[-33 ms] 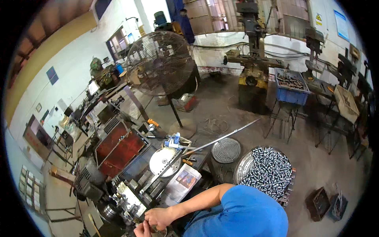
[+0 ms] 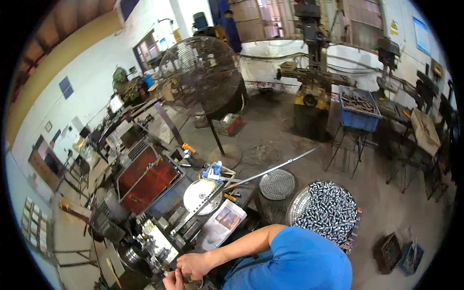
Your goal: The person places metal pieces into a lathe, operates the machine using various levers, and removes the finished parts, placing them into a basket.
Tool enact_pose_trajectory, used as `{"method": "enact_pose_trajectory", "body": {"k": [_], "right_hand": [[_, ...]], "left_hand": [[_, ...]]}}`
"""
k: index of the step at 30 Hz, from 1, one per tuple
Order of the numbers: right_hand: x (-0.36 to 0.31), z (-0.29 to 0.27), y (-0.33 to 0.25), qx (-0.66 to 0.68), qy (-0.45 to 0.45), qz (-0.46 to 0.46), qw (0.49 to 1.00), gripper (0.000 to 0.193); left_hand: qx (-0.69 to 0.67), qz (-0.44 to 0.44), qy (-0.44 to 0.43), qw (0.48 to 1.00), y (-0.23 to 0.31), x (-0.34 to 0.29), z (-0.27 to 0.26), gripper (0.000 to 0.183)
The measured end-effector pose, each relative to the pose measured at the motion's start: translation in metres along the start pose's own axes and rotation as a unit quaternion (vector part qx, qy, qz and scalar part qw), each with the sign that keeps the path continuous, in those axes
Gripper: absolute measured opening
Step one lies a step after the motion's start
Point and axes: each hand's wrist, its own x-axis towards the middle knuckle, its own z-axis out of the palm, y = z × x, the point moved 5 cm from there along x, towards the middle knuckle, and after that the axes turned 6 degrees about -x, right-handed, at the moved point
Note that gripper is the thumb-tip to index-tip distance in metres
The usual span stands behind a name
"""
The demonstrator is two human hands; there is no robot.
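Note:
At the lower edge, my right hand (image 2: 193, 266) is bent over the front of a metal lathe (image 2: 162, 244), its fingers curled together. Just below it, my left hand (image 2: 173, 281) has thumb and fingers pinched, close against the right. Whatever lies between the fingers is too small and covered to make out. The lathe's round chuck (image 2: 134, 256) sits left of both hands. A long rod (image 2: 275, 169) reaches from the machine bed toward the far right. Beside my right forearm lies a printed paper sheet (image 2: 223, 224) on the bench.
A perforated tray heaped with small metal cylinders (image 2: 328, 208) stands right of my blue sleeve. Another perforated disc (image 2: 277, 184) lies behind it. A large fan (image 2: 198, 75) stands ahead, left of a drill press (image 2: 311, 72). A red tray (image 2: 151, 180) sits behind the lathe.
The whole view has shifted slightly. Both hands stay together at the lathe, with their grip looking the same.

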Motion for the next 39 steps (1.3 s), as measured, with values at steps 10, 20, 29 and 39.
{"method": "enact_pose_trajectory", "body": {"k": [10,20,29,39], "right_hand": [[0.026,0.004,0.012,-0.021,-0.142,-0.034,0.989,0.021],[0.169,0.020,0.082,-0.257,-0.154,-0.072,0.951,0.026],[0.185,0.070,0.116,-0.311,-0.193,-0.046,0.929,0.023],[0.192,0.076,0.125,-0.233,-0.215,0.020,0.948,0.022]], "left_hand": [[0.002,-0.139,0.175,0.975,-0.028,-0.071,-0.125,0.028],[0.321,-0.158,0.421,0.833,-0.124,-0.261,-0.262,0.023],[0.256,-0.363,0.326,0.834,-0.113,-0.236,-0.225,0.035],[0.418,-0.409,0.276,0.763,-0.126,-0.233,-0.225,0.037]]}}
